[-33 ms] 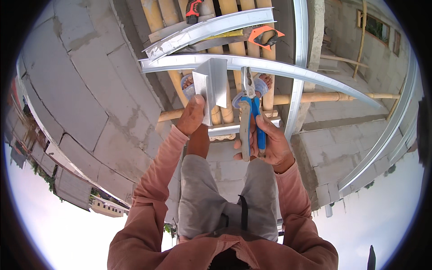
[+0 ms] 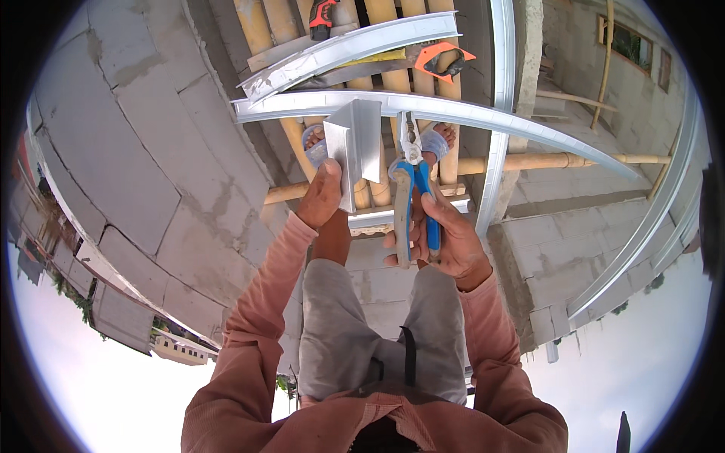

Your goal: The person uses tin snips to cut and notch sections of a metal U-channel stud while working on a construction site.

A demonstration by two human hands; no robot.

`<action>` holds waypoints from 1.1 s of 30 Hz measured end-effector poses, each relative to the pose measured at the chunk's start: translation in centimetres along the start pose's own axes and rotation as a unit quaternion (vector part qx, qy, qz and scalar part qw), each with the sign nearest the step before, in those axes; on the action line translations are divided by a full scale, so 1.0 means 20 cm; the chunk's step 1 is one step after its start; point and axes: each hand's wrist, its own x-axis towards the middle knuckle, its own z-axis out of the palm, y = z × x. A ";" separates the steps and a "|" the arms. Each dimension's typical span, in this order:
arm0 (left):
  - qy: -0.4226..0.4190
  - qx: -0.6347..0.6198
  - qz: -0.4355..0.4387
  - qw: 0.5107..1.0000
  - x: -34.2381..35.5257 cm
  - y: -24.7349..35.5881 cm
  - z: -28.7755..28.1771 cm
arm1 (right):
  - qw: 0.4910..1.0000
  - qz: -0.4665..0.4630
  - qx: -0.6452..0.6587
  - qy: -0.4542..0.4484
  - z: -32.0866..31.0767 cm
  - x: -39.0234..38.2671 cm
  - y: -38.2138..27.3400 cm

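My left hand (image 2: 323, 195) grips the lower left edge of a short, bent piece of silvery sheet-metal profile (image 2: 365, 140), its thumb pressed on the near face. My right hand (image 2: 453, 240) is closed around combination pliers (image 2: 414, 177) with blue and grey handles. Their metal jaws point away from me and stand a little apart. A small gap separates the pliers from the right side of the metal piece. Just beyond both hands a long light-metal channel (image 2: 453, 110) runs across, partly hidden by the metal piece.
My feet stand on a platform of bamboo poles (image 2: 396, 79). On it lie a short metal channel (image 2: 355, 53), a handsaw with an orange handle (image 2: 444, 60) and a red-black power tool (image 2: 322, 19). A grey block wall (image 2: 151, 151) rises left; an upright metal channel (image 2: 498, 151) stands right.
My right hand has moved the pliers slightly left, nearer the metal piece, and their jaws have tilted left. My left hand and the metal piece stay in place.
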 end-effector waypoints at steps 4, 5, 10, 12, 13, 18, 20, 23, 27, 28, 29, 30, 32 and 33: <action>-0.041 -0.405 -0.152 0.901 0.01 0.13 0.05 | 0.941 -0.052 -0.312 0.116 -0.02 -0.02 0.03; -0.040 -0.408 -0.154 0.899 0.01 0.15 0.02 | 0.885 -0.063 -0.438 0.147 -0.05 -0.05 0.01; -0.204 -0.463 -0.344 0.791 -0.03 0.16 -0.14 | 0.704 -0.118 -0.686 0.143 -0.13 -0.17 -0.22; -0.371 -0.488 -0.391 0.687 -0.05 0.17 -0.18 | 0.742 -0.127 -0.650 0.104 -0.27 -0.17 -0.28; -0.371 -0.492 -0.391 0.684 -0.06 0.16 -0.19 | 0.741 -0.123 -0.652 0.105 -0.27 -0.18 -0.34; -0.393 -0.263 -0.490 0.732 -0.03 0.21 -0.24 | 0.874 0.281 -0.396 0.008 -0.23 -0.18 -0.46; -0.310 -0.155 -0.509 0.788 -0.02 0.24 -0.26 | 0.856 0.321 -0.406 -0.012 -0.19 -0.16 -0.46; -0.327 -0.166 -0.516 0.774 -0.01 0.25 -0.24 | 0.831 0.307 -0.464 -0.001 -0.15 -0.15 -0.44; -0.348 -0.149 -0.533 0.757 0.03 0.28 -0.24 | 0.804 0.267 -0.530 -0.040 -0.18 -0.16 -0.44; -0.364 -0.148 -0.531 0.750 0.03 0.29 -0.25 | 0.786 0.250 -0.563 -0.046 -0.20 -0.17 -0.44; -0.381 -0.147 -0.530 0.743 0.03 0.29 -0.25 | 0.786 0.251 -0.563 -0.046 -0.20 -0.18 -0.43; -0.380 -0.148 -0.530 0.743 0.03 0.30 -0.24 | 0.784 0.247 -0.568 -0.035 -0.20 -0.18 -0.43; -0.355 -0.130 -0.507 0.775 0.02 0.33 -0.22 | 0.782 0.244 -0.573 -0.026 -0.19 -0.19 -0.43; -0.354 -0.130 -0.508 0.775 0.02 0.30 -0.23 | 0.771 0.246 -0.587 -0.027 -0.16 -0.19 -0.43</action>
